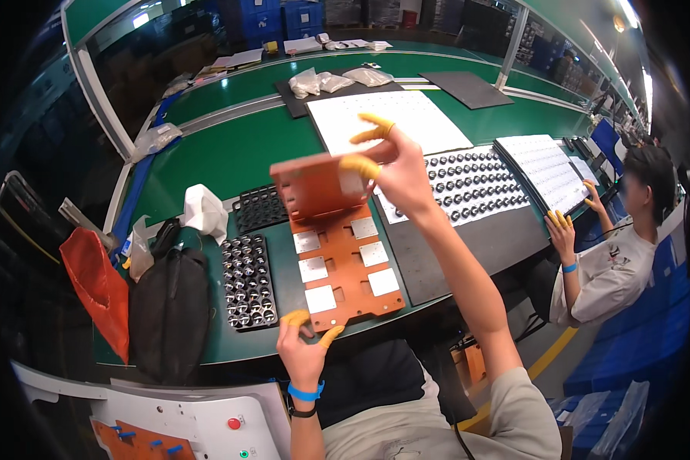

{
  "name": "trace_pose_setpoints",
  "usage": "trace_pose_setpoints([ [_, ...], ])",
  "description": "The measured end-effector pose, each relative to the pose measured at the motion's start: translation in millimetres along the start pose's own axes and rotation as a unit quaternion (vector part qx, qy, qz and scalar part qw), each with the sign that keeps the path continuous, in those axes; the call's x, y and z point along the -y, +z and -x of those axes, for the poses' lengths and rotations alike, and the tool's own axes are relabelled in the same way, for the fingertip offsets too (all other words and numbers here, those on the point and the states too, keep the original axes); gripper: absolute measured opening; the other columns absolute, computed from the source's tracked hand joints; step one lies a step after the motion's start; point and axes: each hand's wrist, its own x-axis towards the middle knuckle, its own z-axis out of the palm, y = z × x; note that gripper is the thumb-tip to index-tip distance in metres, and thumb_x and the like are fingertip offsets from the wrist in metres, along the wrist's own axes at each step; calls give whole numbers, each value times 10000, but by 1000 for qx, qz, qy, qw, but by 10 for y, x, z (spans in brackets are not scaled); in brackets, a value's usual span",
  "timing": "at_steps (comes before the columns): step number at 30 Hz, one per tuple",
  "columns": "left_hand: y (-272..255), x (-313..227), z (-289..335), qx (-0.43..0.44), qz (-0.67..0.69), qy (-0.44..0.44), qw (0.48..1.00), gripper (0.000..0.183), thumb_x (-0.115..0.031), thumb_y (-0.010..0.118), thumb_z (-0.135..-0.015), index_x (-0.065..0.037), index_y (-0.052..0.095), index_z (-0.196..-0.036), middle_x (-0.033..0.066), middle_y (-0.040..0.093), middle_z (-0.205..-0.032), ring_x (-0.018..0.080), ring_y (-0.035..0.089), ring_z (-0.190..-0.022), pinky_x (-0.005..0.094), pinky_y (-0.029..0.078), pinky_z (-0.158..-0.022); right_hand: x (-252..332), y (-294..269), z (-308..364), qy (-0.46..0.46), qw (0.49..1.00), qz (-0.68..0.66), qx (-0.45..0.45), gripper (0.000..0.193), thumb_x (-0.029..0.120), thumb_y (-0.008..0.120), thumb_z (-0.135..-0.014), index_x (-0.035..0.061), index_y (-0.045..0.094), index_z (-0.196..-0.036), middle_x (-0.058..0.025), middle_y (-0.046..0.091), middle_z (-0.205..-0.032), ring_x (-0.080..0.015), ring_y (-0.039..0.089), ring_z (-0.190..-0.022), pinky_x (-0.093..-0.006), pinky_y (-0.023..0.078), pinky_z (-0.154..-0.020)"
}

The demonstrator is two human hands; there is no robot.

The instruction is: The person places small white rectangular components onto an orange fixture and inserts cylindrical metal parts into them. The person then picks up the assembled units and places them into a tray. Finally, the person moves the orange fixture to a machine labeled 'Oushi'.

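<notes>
An orange-brown fixture plate (343,264) lies on the table in front of me, with several white square pieces (312,268) set along its two sides. Above its far end a second orange-brown plate (307,192) stands tilted up; whether the two are joined cannot be told. My right hand (402,176), in yellow finger cots, grips this raised plate at its right side, the forefinger stretched out above it. At the near left corner of the lower plate, my left hand (303,356) pinches the edge between thumb and fingers.
Left of the plate sit a black tray of round metallic parts (249,284) and a darker tray (257,208). Beyond are a black bag (172,307) and red pouch (96,284). White sheets (414,115) lie behind; a co-worker (621,230) works at right beside a white-topped tray (544,172).
</notes>
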Motion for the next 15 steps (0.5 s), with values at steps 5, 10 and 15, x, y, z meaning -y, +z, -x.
trace_pose_setpoints([
  [5, 22, -111, -49, 21, -6, 11, 1000, 505, -206, 962, -576, 6, 647, -909, 75, 596, -910, 170, 511, -644, 299, 451, -580, -1071, 107, -295, 102, 984, 3, -147, 499, 147, 783, -867, -63, 562, -1261, -113, 718, -979, -148, 679, -888, -285, 541, -729],
  [10, 23, -92, -31, 11, -10, 13, 1000, 494, -216, 958, -586, 5, 650, -902, 73, 602, -893, 178, 521, -648, 319, 467, -611, -1664, 126, -320, 159, 981, 17, -111, 286, 93, 697, -920, -77, 644, -1144, -178, 734, -1053, -178, 696, -944, -305, 539, -795],
  [15, -21, -86, -32, 15, -32, 15, 999, 491, -241, 954, -597, 11, 660, -900, 78, 610, -887, 181, 525, -649, 320, 468, -608, -1212, 34, -177, 134, 950, 281, -7, 315, 186, 679, -925, -71, 667, -1107, -230, 717, -1006, -305, 700, -931, -404, 541, -796],
])
